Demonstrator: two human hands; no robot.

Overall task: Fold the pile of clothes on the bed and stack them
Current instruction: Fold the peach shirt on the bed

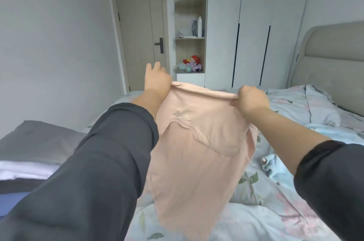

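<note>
A pale pink garment [197,152] hangs in the air above the bed, held up by its top edge. My left hand [157,81] pinches the left end of that edge, two fingers sticking up. My right hand [253,100] grips the right end in a fist. The cloth is stretched between the hands and droops toward the flowered bedsheet [256,221]. At the left edge lies a stack of folded clothes [29,160], grey on top, white and dark layers below. A light blue garment [275,166] lies crumpled on the bed under my right forearm.
A padded headboard [332,57] stands at the right. Behind the bed are white wardrobe doors [252,24], an open shelf unit [190,24] with bottles and toys, and a closed door [141,24]. More rumpled bedding [319,110] lies near the headboard.
</note>
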